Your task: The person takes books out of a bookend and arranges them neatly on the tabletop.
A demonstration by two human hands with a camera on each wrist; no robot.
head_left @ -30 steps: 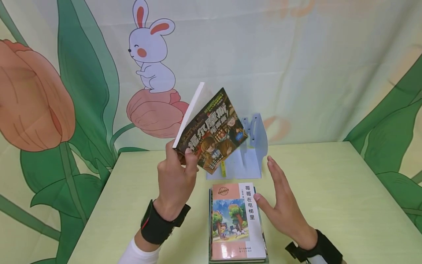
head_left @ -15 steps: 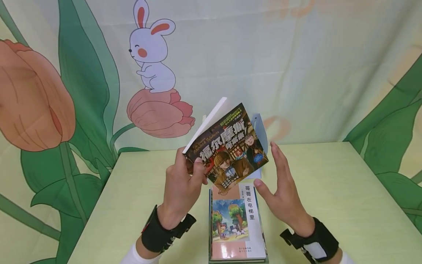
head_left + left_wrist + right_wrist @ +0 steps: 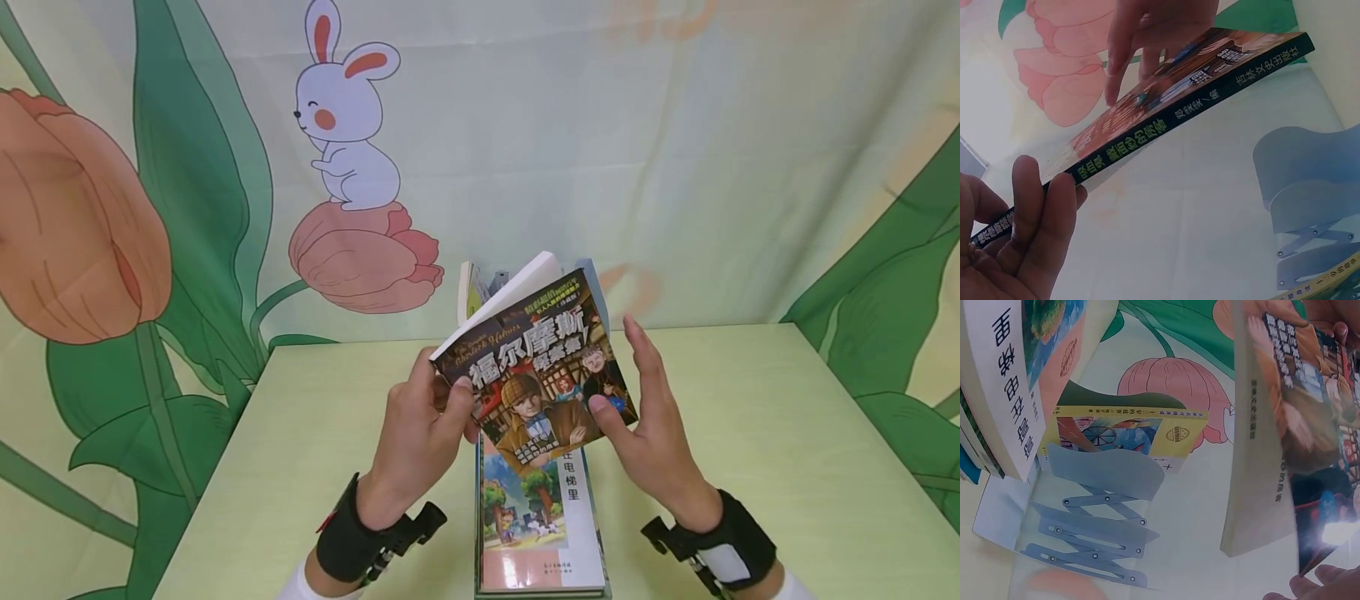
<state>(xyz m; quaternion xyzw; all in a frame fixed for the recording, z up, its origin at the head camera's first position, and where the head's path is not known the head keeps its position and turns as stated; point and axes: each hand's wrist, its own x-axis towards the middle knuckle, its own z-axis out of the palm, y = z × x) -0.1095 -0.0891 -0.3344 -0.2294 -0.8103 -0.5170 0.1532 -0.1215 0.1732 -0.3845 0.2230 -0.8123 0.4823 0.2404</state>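
Observation:
A dark paperback book [image 3: 536,383] with a detective on its cover is held up, tilted, over the table. My left hand [image 3: 420,442] grips its left lower corner, thumb on the front cover and fingers behind; the left wrist view shows these fingers [image 3: 1041,219] around the spine end. At the opposite side is my right hand [image 3: 660,450], its fingers fairly straight and its thumb overlapping the cover's right corner. Below the paperback lies a stack of books [image 3: 525,558], topped by a pink-and-white one and partly covered from view.
Behind the paperback stands a blue metal expandable bookend [image 3: 1104,506], mostly hidden in the head view. A yellow-edged book [image 3: 1179,434] stands upright at its left end. The pale green table [image 3: 750,400] reaches back to a printed curtain [image 3: 750,167].
My left hand has brought the paperback rightward, down and nearer, turning its cover flatter to view. My right hand has shifted slightly, and its thumb now overlaps the book's corner.

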